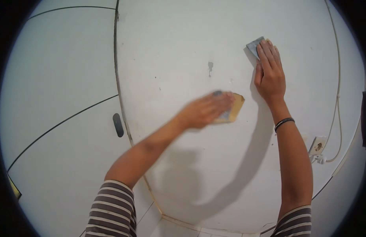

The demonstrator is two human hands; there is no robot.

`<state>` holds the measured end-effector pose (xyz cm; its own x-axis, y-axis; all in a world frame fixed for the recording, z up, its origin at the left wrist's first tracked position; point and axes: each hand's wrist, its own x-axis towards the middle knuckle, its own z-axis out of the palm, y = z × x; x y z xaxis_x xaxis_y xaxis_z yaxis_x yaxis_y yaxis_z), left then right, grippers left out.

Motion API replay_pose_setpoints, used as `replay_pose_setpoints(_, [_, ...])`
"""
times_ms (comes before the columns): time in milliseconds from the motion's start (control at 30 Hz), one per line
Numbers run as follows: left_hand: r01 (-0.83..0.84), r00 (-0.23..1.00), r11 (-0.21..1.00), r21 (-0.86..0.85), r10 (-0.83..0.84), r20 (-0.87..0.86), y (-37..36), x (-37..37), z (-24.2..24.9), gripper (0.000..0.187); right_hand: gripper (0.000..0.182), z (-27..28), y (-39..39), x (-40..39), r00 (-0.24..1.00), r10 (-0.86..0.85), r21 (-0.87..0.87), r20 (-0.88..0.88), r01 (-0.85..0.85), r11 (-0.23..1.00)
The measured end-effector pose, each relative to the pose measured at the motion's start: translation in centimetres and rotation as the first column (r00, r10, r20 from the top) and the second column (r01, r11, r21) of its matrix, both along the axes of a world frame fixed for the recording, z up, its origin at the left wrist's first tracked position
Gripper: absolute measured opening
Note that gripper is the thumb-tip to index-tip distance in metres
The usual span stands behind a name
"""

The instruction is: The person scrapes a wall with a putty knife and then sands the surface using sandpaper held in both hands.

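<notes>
Against the white wall (175, 47), my left hand (208, 110) presses a tan sheet of sandpaper (238, 107) with a grey patch showing under the fingers. This hand is smeared by motion, and its palm hides part of the sheet. Higher up and to the right, my right hand (271, 73) holds a grey folded piece of sandpaper (254, 46) flat to the wall. Its fingers lie together over the sheet's right part, with the thumb lower at the side. A grey chipped spot (210, 67) marks the wall between and left of the hands.
A pale panelled door (64, 79) with a dark oval handle (118, 125) stands at the left. On the right, a wall socket (318, 146) has a white plug (319, 159) beside it and a cable (339, 71) running up the wall. Small dark marks dot the wall.
</notes>
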<state>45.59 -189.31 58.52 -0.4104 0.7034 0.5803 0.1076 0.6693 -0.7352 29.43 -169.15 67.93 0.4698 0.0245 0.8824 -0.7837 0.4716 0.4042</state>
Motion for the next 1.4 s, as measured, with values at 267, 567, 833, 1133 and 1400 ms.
replay_pose_setpoints(267, [-0.074,0.915,0.951,0.299,0.184,-0.359,-3.8,1.1,5.8,0.054,0.044,-0.1,-0.1,0.2,0.999,-0.029,0.009,0.027,0.029,1.000])
replay_pose_setpoints(567, [-0.044,0.888,0.926,0.375,0.208,-0.409,-4.0,3.0,9.9,0.056,0.044,0.0,0.1,0.3,0.999,-0.035,0.014,0.013,0.035,0.999])
replay_pose_setpoints(833, [-0.041,0.998,0.998,-0.045,0.043,0.039,1.6,-0.3,-3.6,0.049,0.042,0.0,0.2,0.3,1.000,-0.016,0.025,0.005,0.016,1.000])
replay_pose_setpoints(1133, [0.034,0.916,0.907,0.419,0.139,-0.376,-8.2,4.2,2.7,0.059,0.052,-0.1,-0.1,0.1,0.997,-0.063,0.043,0.035,0.062,0.997])
replay_pose_setpoints(1400, [0.028,0.886,0.781,0.624,0.269,-0.377,-12.5,7.6,-6.2,0.071,0.055,-0.2,-0.1,-0.5,0.994,-0.103,0.070,0.041,0.100,0.993])
